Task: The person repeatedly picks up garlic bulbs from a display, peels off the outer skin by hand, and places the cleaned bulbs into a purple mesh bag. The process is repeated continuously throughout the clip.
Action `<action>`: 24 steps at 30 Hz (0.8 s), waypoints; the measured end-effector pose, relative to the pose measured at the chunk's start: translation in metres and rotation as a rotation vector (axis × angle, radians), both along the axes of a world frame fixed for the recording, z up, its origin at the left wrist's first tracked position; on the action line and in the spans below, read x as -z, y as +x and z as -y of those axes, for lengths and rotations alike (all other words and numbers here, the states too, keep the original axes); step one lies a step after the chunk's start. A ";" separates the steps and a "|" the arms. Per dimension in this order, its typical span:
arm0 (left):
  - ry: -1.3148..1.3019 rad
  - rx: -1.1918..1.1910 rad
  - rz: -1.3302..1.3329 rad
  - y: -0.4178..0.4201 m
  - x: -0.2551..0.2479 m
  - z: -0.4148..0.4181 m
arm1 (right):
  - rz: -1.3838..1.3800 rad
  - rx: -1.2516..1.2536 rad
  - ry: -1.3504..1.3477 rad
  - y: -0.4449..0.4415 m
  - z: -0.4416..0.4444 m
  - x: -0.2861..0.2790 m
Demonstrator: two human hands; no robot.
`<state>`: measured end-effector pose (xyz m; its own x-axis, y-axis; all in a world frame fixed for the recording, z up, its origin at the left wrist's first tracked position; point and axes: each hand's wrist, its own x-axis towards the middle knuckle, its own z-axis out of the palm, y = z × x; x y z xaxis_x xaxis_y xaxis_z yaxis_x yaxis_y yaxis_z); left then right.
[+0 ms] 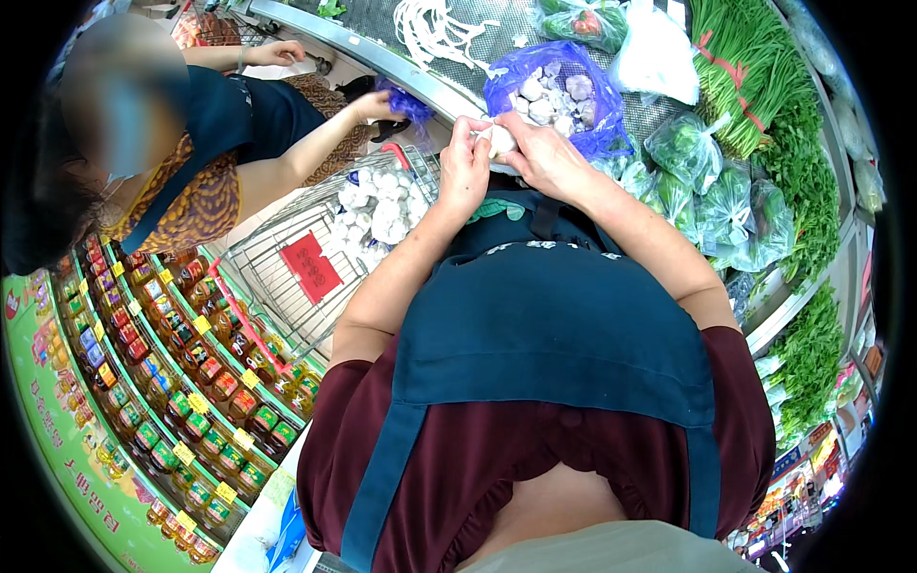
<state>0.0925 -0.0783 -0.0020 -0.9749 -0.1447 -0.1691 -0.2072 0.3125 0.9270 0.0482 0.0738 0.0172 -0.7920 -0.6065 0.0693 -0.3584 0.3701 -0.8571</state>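
Both of my hands meet around one white garlic bulb [503, 141] at the front edge of the display counter. My left hand [466, 159] pinches it from the left, while my right hand [546, 156] has its thumb and fingers on the other side. Just beyond them lies an opened purple plastic bag [607, 86] holding several garlic bulbs [542, 111] and loose skins. White strips [437, 32] lie in a tangle on the dark counter mat. A white plastic bag [655, 54] rests right of the purple one.
At the left a co-worker [265, 143] holds a purple plastic bag [408, 106]. Beside me stands a wire shopping cart [286, 251] with netted garlic [380, 208]. Bagged green vegetables [684, 150] and tied green stalks [745, 71] fill the counter's right side. Shelves of bottles [193, 365] stand lower left.
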 end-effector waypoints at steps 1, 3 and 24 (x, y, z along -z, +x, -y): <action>-0.006 -0.005 0.011 0.000 -0.001 0.001 | 0.019 -0.006 -0.001 0.001 0.000 -0.002; -0.019 -0.017 0.032 0.000 -0.001 0.002 | 0.055 -0.022 -0.004 0.001 0.000 -0.009; -0.306 0.203 -0.125 0.009 -0.008 0.001 | 0.206 0.126 0.389 0.008 0.003 -0.014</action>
